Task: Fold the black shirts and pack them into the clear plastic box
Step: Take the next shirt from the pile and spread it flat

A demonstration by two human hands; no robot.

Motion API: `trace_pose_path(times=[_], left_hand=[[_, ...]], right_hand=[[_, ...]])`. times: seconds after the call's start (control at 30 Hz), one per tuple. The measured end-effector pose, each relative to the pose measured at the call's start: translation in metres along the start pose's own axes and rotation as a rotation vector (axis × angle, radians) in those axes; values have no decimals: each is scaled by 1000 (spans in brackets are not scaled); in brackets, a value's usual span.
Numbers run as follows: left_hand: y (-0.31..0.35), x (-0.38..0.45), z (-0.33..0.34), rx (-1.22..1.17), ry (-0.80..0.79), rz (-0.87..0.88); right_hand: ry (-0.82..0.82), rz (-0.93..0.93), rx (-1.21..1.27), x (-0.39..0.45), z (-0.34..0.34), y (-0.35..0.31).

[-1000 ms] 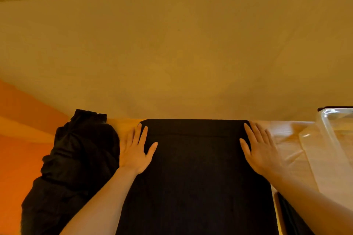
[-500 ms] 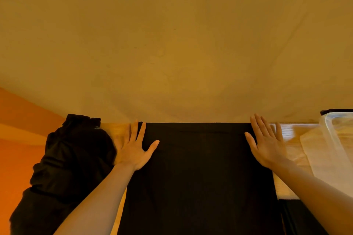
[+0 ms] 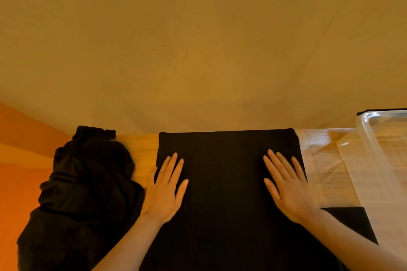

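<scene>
**Soft shirt, flat hands**

At lower left sat a heap of shirts (image 3: 83, 185). The left hand (image 3: 165, 193) and right hand (image 3: 288, 189) lay flat, fingers straight, pressing the floppy, light shirt (image 3: 224, 182) at bottom centre. Best grabbed by its corners. The box (image 3: 383, 160) waited at right.

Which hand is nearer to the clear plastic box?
The right hand. It lies flat on the spread black shirt, beside the clear plastic box; the left hand presses the shirt's far side.
</scene>
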State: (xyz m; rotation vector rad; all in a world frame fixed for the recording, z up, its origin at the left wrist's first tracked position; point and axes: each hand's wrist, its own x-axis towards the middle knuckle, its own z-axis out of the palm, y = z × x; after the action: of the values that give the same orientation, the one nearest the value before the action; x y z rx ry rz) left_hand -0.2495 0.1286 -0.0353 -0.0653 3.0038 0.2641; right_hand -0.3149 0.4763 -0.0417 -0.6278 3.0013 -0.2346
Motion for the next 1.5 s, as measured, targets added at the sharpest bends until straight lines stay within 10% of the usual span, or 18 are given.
trace_pose_path(times=[0.43,0.93,1.5], left_hand=[[-11,-127,11,59,-48,-25],[-8,-233,24,173,-41,383],[-20,-263,20,44,266,403]], right_hand=[[-65,67,-31,-108,11,-45],[-204,-71,-6,-239,7,-64],[140,-180,-115,-274,-4,-43]])
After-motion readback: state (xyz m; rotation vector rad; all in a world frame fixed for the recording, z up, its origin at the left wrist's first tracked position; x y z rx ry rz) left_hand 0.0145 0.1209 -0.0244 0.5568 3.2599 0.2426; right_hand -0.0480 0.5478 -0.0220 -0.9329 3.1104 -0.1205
